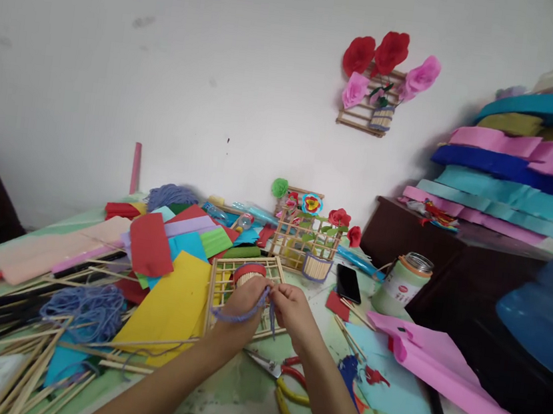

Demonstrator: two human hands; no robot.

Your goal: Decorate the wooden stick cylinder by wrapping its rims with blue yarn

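Note:
My left hand [245, 302] and my right hand [296, 309] meet over a small wooden stick frame [223, 282] lying on the table. Both pinch a strand of blue-purple yarn [241, 315], which loops under my left hand and hangs down beside my right fingers. A little stick pot with a red band [249, 272] sits on the frame just behind my fingertips. Each hand's fingers are closed on the yarn.
Coloured paper sheets [171, 301] and a yarn tangle [87, 308] lie left, with loose sticks [35, 365] in front. Scissors [286, 376] lie under my wrists. A finished flower frame [307, 238], phone [348, 283] and jar [401, 283] stand behind; pink paper [442, 372] lies right.

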